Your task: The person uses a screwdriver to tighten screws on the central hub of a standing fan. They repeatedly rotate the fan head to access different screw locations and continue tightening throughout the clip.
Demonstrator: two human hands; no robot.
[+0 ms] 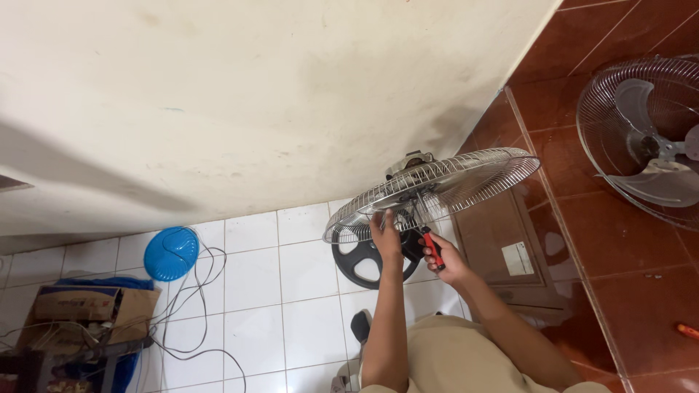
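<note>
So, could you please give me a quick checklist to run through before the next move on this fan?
1. Left hand steadies the wire fan guard: ok.
2. Right hand grips the red-handled screwdriver: ok.
3. Screwdriver tip seated on a fastener: cannot tell, hidden behind the guard.
4. Round black base flat on the white tiles: ok.
5. Loose cables away from the feet: ok.

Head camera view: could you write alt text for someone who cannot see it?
Seen from above, a person's left hand steadies the round silver wire fan guard of a standing fan while the right hand holds a red-and-black-handled screwdriver under it. The fan's round black base sits on white floor tiles by a cream wall.
</note>
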